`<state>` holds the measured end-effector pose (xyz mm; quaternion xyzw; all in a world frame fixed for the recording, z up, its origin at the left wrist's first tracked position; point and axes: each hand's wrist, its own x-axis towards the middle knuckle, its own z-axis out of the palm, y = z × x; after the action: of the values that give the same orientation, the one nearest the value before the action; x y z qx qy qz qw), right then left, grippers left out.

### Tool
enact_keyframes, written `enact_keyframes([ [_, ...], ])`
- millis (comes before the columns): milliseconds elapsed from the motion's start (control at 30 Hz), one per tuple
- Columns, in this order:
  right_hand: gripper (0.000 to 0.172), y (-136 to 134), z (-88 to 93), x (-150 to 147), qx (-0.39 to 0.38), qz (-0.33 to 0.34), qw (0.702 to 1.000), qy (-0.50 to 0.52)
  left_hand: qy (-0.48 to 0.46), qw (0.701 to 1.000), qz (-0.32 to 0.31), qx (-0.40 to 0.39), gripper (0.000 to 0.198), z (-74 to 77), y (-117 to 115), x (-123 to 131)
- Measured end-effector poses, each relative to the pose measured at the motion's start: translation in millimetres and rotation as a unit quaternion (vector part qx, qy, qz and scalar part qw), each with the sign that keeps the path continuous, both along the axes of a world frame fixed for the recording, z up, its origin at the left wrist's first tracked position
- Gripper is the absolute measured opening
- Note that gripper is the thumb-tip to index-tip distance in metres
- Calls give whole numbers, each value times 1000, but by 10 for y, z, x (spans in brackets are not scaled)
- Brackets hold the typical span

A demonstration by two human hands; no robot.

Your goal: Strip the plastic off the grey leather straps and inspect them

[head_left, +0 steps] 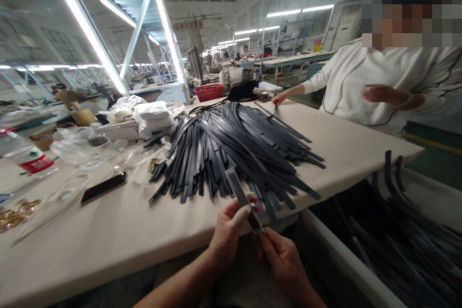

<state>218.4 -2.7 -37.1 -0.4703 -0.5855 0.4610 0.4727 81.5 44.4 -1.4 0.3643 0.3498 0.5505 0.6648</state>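
My left hand (233, 224) is closed around a flat dark strap (236, 186), with a pale covering on the thumb. The strap's upper end points away from me, over the table edge. Close by on the right, my right hand (279, 255) pinches the strap's lower end between thumb and fingers. Just beyond both hands a large heap of dark straps (216, 154) fans out on the table, their ends toward me.
A co-worker in white (368, 77) stands at the right, one hand on a strap. A bin (335, 245) with more straps sits below right. On the table (119, 231) lie a phone (104, 187), brass-coloured pieces (16, 214), a jar (103, 147) and plastic bags (153, 115).
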Motion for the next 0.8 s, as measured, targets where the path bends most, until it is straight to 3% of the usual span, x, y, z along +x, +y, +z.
enact_keyframes([
  [100,43,-35,-61,-1,-27,1,1000,-4,-24,998,61,9,37,48,128,-55],
  [300,46,48,-49,-14,39,32,998,-39,-19,996,-28,-88,42,-186,-28,67],
  [467,42,34,-27,-71,-19,103,994,-10,-70,991,68,-94,41,-15,66,-42],
  [567,39,51,-30,-116,7,77,997,-2,-72,991,37,-104,37,24,50,-41],
  [800,38,125,10,-142,51,10,999,-6,-34,992,-76,-99,44,-245,-211,91],
])
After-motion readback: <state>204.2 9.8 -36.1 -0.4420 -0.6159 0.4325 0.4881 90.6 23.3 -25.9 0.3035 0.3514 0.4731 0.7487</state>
